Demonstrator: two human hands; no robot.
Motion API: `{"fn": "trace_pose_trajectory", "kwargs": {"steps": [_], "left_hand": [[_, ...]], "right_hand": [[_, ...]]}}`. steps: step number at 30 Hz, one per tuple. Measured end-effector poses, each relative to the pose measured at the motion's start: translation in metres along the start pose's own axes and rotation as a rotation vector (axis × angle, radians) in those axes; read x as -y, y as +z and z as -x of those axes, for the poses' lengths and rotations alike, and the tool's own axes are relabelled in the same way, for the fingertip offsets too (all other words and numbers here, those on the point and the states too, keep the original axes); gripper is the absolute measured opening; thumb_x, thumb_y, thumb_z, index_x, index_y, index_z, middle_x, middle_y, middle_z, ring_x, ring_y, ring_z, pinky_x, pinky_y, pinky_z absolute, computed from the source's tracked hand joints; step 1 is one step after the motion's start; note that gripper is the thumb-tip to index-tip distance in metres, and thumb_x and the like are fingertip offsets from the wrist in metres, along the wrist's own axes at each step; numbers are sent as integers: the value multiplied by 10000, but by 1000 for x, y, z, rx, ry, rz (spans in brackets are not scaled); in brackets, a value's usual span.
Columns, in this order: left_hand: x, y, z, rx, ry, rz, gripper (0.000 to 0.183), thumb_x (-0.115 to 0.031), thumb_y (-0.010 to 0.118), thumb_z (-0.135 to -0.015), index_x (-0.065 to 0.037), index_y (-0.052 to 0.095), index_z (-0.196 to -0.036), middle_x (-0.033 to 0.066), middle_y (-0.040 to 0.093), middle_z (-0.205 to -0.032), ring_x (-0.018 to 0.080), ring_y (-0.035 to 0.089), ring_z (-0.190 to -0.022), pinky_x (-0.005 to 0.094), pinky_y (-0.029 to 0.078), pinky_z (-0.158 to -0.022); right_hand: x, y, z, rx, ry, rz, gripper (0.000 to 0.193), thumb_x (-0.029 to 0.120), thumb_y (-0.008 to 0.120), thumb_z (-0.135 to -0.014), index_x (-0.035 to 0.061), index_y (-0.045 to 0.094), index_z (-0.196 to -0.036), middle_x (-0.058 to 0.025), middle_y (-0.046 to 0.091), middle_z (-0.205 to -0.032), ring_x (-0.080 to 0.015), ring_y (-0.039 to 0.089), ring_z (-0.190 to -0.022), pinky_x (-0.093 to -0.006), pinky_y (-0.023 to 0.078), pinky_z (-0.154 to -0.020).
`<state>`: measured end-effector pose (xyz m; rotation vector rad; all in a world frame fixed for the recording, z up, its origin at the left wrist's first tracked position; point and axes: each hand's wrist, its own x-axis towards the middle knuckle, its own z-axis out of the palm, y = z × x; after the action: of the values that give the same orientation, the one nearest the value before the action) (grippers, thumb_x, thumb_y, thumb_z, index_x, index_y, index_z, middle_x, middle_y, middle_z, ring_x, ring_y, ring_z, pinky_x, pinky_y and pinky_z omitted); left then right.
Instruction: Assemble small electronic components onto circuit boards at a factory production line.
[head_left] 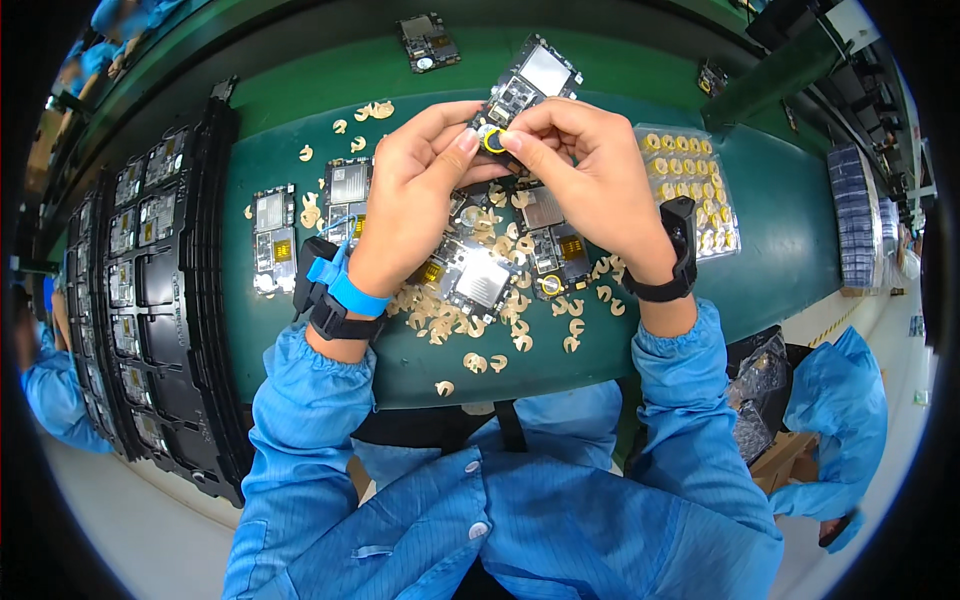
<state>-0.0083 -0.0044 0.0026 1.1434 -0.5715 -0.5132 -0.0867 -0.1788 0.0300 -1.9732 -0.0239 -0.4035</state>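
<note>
Between both hands, above the green bench, a circuit board (545, 72) is held tilted, its top end pointing away to the right. My left hand (415, 185) is closed on its lower left side. My right hand (597, 165) grips the right side with fingers curled behind it. Both thumbs meet at a round, yellow-rimmed coin cell (492, 139) at the board's near end. Below lie more circuit boards, one (482, 278) under the hands and another (556, 250) to its right. Small cream C-shaped pieces (432, 312) are scattered around them. The fingers hide the held board's lower part.
At right stands a transparent tray (735, 225) of yellow-rimmed coin cells. Stacked black trays (180, 350) with boards rise at left. Another board (274, 240) lies nearby, and one (427, 43) sits at the back. A green post (775, 75) stands at back right. Other people in blue work nearby.
</note>
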Motion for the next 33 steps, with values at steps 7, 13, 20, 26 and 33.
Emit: {"fn": "trace_pose_trajectory", "kwargs": {"steps": [7, 13, 20, 26, 33], "left_hand": [[-1, 1, 0, 11, 7, -51, 346, -65, 503, -1075, 109, 519, -1374, 185, 691, -1192, 220, 701, -1086, 361, 610, -957], [-2, 3, 3, -7, 13, -65, 336, -35, 522, -1056, 110, 567, -1355, 186, 710, -1201, 200, 712, -1034, 324, 612, -918], [1, 4, 4, -17, 59, -114, 339, -30, 574, -1035, 111, 581, -1343, 181, 730, -1157, 186, 717, -1010, 307, 613, -895], [2, 6, 3, -50, 94, -146, 331, -20, 588, -1026, 107, 596, -1332, 182, 738, -1130, 175, 721, -976, 300, 622, -864], [-3, 3, 4, -42, 107, -164, 347, -46, 587, -1035, 112, 578, -1344, 190, 719, -1160, 206, 722, -1033, 327, 636, -874]], "right_hand": [[4, -1, -1, -1, -30, 130, 115, 71, 712, -955, -43, 714, -973, -20, 674, -802, -38, 583, -714, -216, 463, -632], [5, 3, -1, -77, -95, 144, 141, 89, 729, -878, -46, 693, -857, -116, 640, -702, -161, 539, -528, -315, 414, -517], [10, 3, -1, -91, -130, 190, 140, 79, 737, -873, -46, 683, -840, -122, 647, -703, -158, 547, -526, -314, 426, -519], [7, 4, 0, -84, -95, 165, 153, 83, 771, -851, -42, 686, -827, -109, 652, -691, -144, 561, -533, -297, 437, -523], [4, 8, 1, -149, -186, 140, 121, 71, 789, -845, -6, 740, -924, -90, 641, -744, -141, 558, -561, -279, 442, -543]]}}
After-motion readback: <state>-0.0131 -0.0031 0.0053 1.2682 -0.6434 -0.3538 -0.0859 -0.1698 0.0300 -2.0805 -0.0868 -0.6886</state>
